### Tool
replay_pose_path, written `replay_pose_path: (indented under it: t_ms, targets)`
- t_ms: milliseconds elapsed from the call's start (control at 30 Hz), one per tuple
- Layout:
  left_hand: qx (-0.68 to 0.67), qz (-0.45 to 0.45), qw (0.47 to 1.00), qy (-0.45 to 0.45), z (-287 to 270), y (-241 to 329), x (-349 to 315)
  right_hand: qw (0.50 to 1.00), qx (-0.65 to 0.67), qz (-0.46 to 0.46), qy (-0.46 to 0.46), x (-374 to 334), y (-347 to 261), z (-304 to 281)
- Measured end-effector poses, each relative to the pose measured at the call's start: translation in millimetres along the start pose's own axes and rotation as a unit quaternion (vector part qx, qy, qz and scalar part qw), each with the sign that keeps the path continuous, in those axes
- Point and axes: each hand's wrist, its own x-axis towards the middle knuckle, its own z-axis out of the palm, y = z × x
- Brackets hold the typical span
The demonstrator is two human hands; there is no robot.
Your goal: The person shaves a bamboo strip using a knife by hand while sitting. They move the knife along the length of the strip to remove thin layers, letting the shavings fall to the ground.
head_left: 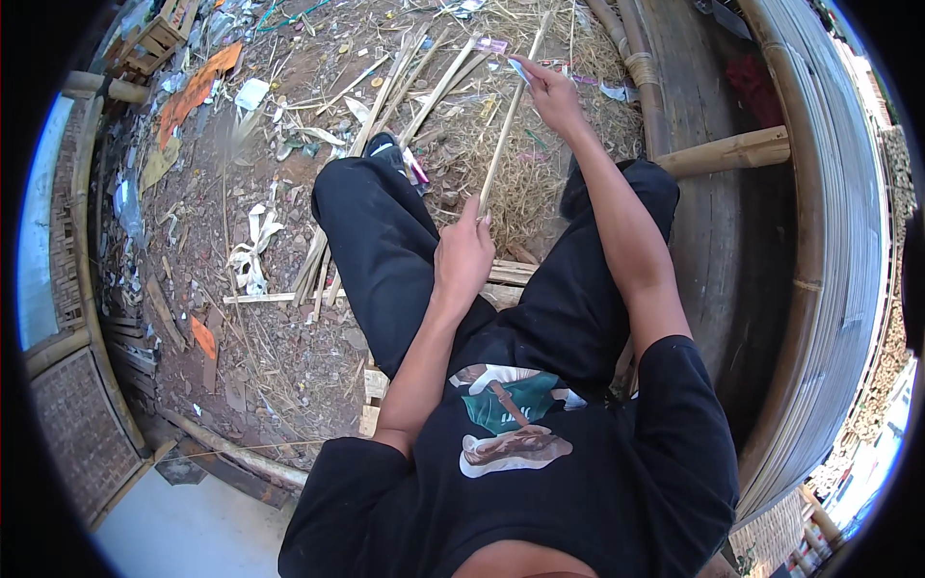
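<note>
A long, narrow bamboo strip (pixel 504 135) slants up and away from me, above the ground between my knees. My left hand (pixel 464 252) is closed around its near end. Farther up, my right hand (pixel 552 94) pinches a flat, pale, shiny piece (pixel 521 70) that looks like a short blade. That piece lies against the strip near its far end; most of it is hidden by the fingers. Beyond my left knee, several split bamboo strips (pixel 390 91) lie on the ground.
Dry shavings (pixel 535 183) and litter cover the dirt. An orange sheet (pixel 198 91) and white plastic (pixel 253 252) lie left. Bamboo poles (pixel 805 241) and a wooden surface (pixel 713 231) run along my right. A woven panel (pixel 87 433) stands at left; more strips (pixel 313 265) lie beside my left leg.
</note>
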Motion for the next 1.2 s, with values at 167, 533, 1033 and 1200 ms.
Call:
replay_pose_path:
  t_ms: [167, 533, 1033, 1200]
  targets:
    - [0.016, 0.005, 1.0, -0.006, 5, 0, 1, 0.999, -0.017, 0.028, -0.008, 9, 24, 9]
    - [0.008, -0.031, 0.999, -0.023, 2, -7, 3, 0.988, -0.074, 0.008, -0.139, -27, -11, 17]
    - [0.014, 0.031, 0.999, 0.028, 18, -19, -2, 0.964, 0.09, 0.111, -0.223, -58, 1, 9]
    - [0.013, 0.012, 1.0, 0.011, 12, -20, 4, 0.958, 0.16, 0.096, -0.22, -82, -5, 22]
